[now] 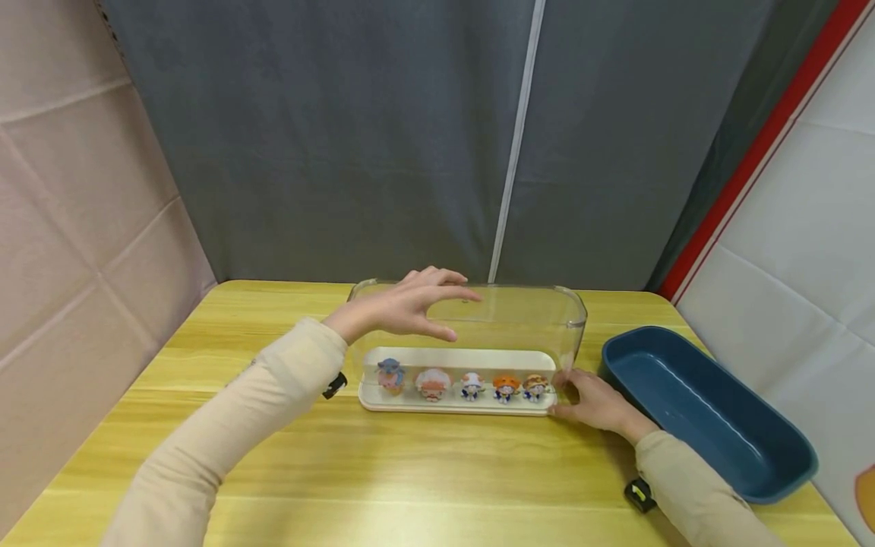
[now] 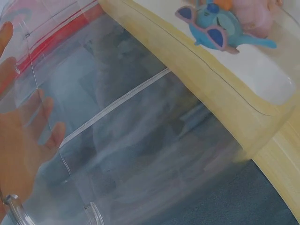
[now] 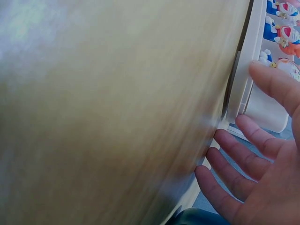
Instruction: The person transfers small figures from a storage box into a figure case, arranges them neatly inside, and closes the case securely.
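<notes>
A clear plastic case (image 1: 509,334) stands over a white base tray (image 1: 456,406) holding a row of several small figurines (image 1: 472,386). At the row's left end is a blue and pink figurine (image 1: 390,376), its blue part (image 2: 213,26) large in the left wrist view. My left hand (image 1: 417,302) is spread at the upper left of the case, overlapping its top rim; the left wrist view has clear plastic around it. My right hand (image 1: 595,399) touches the right end of the tray, thumb (image 3: 274,84) at the front edge, other fingers extended around the corner.
A dark blue oblong basin (image 1: 711,410) lies on the wooden table (image 1: 424,471) to the right, beside the right forearm. Grey curtain (image 1: 328,152) hangs behind the table; pale walls (image 1: 75,213) flank it.
</notes>
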The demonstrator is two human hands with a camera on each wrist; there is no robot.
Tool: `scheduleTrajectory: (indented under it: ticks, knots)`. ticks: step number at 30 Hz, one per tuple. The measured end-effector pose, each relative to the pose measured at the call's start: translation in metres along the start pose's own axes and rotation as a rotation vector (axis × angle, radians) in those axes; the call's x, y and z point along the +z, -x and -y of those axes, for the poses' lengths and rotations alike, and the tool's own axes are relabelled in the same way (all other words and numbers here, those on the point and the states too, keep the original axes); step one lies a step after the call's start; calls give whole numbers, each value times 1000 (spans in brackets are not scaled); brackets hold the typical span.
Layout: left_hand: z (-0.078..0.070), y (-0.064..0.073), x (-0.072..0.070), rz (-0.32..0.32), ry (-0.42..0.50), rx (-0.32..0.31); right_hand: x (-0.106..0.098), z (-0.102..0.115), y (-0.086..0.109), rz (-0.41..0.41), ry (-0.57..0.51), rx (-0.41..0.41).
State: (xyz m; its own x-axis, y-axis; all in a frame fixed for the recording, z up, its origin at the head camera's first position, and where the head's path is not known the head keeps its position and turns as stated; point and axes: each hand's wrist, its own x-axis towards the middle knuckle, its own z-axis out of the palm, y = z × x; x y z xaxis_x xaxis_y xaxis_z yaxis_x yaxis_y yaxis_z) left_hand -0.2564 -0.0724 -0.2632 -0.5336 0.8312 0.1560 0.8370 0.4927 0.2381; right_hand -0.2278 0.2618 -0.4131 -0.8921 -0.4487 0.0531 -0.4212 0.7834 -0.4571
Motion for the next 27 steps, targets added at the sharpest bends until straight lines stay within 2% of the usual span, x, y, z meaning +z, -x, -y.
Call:
scheduleTrajectory:
  ticks: [16, 27]
  knots:
    - [5, 1, 10, -25, -2, -9, 1, -1, 0, 0, -12, 0]
    - [5, 0, 19, 5, 1, -10, 1, -1, -1, -5, -17, -5]
